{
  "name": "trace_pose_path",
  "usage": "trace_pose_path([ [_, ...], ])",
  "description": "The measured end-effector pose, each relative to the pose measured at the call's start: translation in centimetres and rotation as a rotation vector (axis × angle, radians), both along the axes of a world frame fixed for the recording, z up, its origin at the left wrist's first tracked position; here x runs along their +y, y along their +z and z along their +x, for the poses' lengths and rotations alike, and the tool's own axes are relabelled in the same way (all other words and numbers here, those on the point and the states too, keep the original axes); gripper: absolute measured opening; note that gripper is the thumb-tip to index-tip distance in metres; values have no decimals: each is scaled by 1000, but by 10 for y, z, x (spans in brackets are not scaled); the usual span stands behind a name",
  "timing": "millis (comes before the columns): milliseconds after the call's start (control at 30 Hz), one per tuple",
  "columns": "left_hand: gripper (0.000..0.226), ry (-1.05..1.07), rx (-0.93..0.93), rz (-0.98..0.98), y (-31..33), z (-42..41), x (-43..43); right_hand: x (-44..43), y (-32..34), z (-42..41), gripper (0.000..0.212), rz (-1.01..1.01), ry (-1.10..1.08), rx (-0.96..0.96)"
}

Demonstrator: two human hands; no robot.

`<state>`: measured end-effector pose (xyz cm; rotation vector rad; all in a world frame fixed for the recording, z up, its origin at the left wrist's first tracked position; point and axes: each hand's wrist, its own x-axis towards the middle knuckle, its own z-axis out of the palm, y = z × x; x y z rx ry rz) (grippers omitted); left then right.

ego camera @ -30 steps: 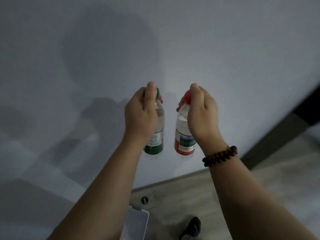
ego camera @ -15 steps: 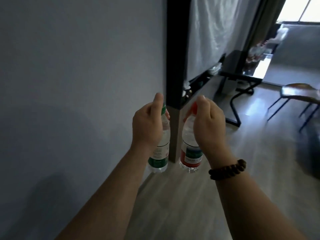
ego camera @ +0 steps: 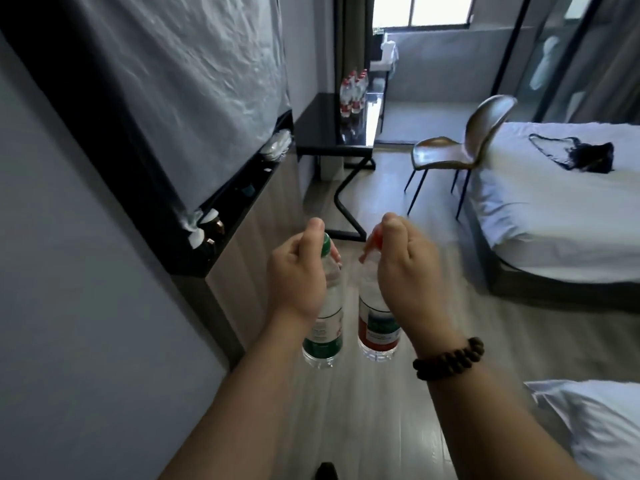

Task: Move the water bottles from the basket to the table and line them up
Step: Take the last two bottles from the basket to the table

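Our left hand (ego camera: 298,275) grips the green bottle (ego camera: 323,336) by its cap, and our right hand (ego camera: 405,271) pinches the red bottle (ego camera: 377,332) the same way. Both hang upright, side by side, over the floor (ego camera: 346,410). Their labels, green-and-white and red with a small picture, are too blurred to read. Ahead, other bottles (ego camera: 353,95) with red labels cluster near the far edge of the black table (ego camera: 322,129).
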<state>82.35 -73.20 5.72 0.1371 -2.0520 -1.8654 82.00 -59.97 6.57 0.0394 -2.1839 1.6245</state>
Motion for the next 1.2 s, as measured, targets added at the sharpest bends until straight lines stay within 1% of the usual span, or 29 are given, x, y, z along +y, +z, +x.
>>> trace_pose_path([
  [133,61,-70,-6,15,-18,-82,31,33,-16,-73,49,0,-49,-19],
  [233,62,-131,0,44,-28,-164,55,57,-23,-145,55,8,-121,-17],
  [400,60,-228,7,23,-20,-292,92,96,-12,-256,56,24,-185,-9],
  [600,57,-293,-8,32,-14,-418,135,140,-11,-371,57,19,-249,-14],
  [700,59,-281,-19,20,-20,-478,158,163,-20,-433,57,28,-262,-5],
  [800,61,-276,-45,24,-26,-541,180,186,-29,-501,51,37,-234,2],
  [967,63,-217,-51,-75,-20,-657,215,224,-25,-624,47,69,-148,-2],
  [1033,60,-175,-54,-90,-11,-703,228,239,-18,-674,46,103,-109,-12],
  [1133,51,-141,-30,-36,2,-767,243,255,-10,-746,50,116,-56,-13],
  [1200,51,-107,-17,-45,4,-808,248,261,-7,-790,54,122,-43,-20],
])
